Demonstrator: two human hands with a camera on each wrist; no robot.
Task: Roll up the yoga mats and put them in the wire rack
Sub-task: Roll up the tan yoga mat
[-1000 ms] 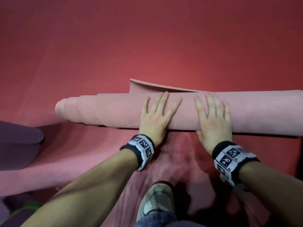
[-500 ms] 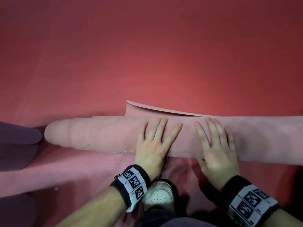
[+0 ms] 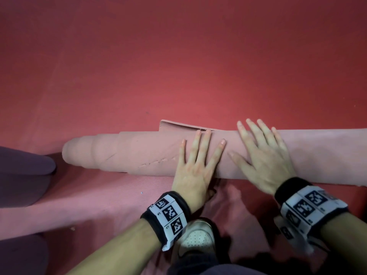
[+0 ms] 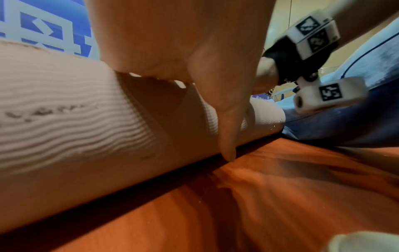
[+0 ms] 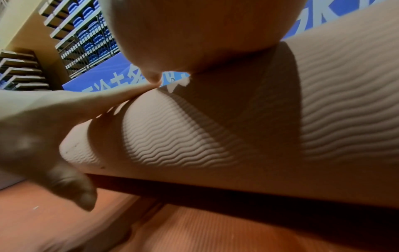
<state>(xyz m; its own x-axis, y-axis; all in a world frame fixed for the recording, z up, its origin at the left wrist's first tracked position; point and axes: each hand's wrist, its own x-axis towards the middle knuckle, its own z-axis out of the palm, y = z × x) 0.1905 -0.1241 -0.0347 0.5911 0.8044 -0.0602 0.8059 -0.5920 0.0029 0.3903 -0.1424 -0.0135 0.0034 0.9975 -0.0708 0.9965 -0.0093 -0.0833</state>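
Observation:
A pink yoga mat (image 3: 139,151), rolled into a long tube, lies across the red floor mat (image 3: 178,66). Its left end is telescoped, and a loose corner flap (image 3: 174,126) sticks up behind the roll. My left hand (image 3: 198,155) lies flat on the middle of the roll with fingers spread. My right hand (image 3: 262,153) lies flat beside it, fingers straight and reaching over the top. The ribbed roll (image 4: 75,127) fills the left wrist view under my palm (image 4: 172,34). In the right wrist view the roll (image 5: 237,127) sits under my palm (image 5: 205,25). No wire rack is visible.
A purple mat (image 3: 21,175) lies at the left edge, close to the roll's left end. A flat pink mat strip (image 3: 79,205) runs below the roll. My white shoe (image 3: 196,239) is between my forearms. Blue seating and a blue banner (image 5: 101,75) stand in the distance.
The roll has turned away from me and both hands have slid forward over it; my right fingers now reach past its top. The rest is camera shift.

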